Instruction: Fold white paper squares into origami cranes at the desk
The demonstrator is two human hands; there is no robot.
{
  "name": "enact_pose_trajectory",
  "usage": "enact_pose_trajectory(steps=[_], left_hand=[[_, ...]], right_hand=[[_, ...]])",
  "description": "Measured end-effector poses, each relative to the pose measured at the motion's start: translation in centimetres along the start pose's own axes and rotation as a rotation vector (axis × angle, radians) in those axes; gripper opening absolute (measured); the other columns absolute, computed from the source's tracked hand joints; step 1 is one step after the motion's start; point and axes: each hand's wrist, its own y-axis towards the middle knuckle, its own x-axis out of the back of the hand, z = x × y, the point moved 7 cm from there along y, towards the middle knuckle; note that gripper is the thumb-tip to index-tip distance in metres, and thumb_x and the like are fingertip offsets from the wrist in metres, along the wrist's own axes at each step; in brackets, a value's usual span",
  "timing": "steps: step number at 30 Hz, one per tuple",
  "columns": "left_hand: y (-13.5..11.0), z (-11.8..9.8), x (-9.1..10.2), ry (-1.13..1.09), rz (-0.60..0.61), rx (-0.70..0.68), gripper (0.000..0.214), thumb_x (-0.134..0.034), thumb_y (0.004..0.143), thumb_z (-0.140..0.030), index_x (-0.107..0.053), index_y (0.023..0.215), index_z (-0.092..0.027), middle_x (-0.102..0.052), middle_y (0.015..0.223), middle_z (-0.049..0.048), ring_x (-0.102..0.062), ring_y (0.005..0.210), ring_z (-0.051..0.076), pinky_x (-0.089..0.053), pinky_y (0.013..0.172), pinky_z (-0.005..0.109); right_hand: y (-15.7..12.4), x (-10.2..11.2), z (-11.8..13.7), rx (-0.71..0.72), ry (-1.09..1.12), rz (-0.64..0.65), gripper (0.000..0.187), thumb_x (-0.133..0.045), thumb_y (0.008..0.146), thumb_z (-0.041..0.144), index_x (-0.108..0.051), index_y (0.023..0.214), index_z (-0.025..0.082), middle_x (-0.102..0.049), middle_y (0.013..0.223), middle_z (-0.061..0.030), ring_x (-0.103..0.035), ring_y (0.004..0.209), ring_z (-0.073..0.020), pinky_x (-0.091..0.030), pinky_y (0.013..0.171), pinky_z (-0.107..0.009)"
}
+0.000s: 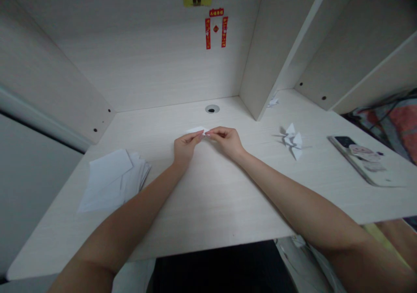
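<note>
A small piece of folded white paper [196, 129] is pinched between both hands near the middle of the desk. My left hand [186, 147] grips it from the left with thumb and index finger together. From the right, my right hand [228, 140] pinches the same paper, its fingertips almost touching the left ones. The fingers cover much of the paper, so its full shape is hidden. To the left lies a stack of white paper sheets [110, 171]. Folded white paper pieces with pointed wings [292, 141] sit to the right.
A phone [365, 160] lies at the right side of the desk [202, 210]. A divider panel [276, 45] stands behind the right hand. Near the back wall is a round cable hole [212, 109]. Another small white paper piece [273, 102] rests beside the divider.
</note>
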Motion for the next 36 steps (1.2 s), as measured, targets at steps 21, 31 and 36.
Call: enact_pose_trajectory(steps=[21,31,36], left_hand=[[0.1,0.1,0.2,-0.063,-0.034,-0.017,0.028,-0.073,0.066,-0.033,-0.073,0.089,-0.017,-0.073,0.091,0.0071,-0.067,0.084,0.019,-0.053,0.085,0.037],[0.0,-0.2,0.2,-0.088,-0.056,0.010,0.027,-0.074,0.064,-0.029,-0.074,0.088,-0.016,-0.073,0.089,0.0067,-0.066,0.083,0.018,-0.052,0.081,0.032],[-0.1,-0.2,0.1,-0.102,-0.053,0.014,0.026,-0.074,0.064,-0.029,-0.074,0.087,-0.017,-0.073,0.088,0.0067,-0.067,0.081,0.018,-0.053,0.080,0.031]], right_hand=[[-0.3,-0.3,0.1,-0.095,0.136,-0.016,0.022,-0.076,0.060,0.037,-0.072,0.072,0.018,-0.071,0.070,-0.0035,-0.064,0.064,-0.0148,-0.051,0.068,-0.030],[-0.3,-0.3,-0.9,-0.205,0.293,-0.020,0.031,-0.079,0.055,0.036,-0.072,0.079,0.018,-0.070,0.067,-0.0016,-0.065,0.066,-0.0140,-0.051,0.073,-0.029],[-0.3,-0.3,-1.0,-0.226,0.316,-0.015,0.031,-0.081,0.053,0.035,-0.072,0.077,0.018,-0.070,0.066,-0.0021,-0.065,0.065,-0.0141,-0.052,0.073,-0.030]])
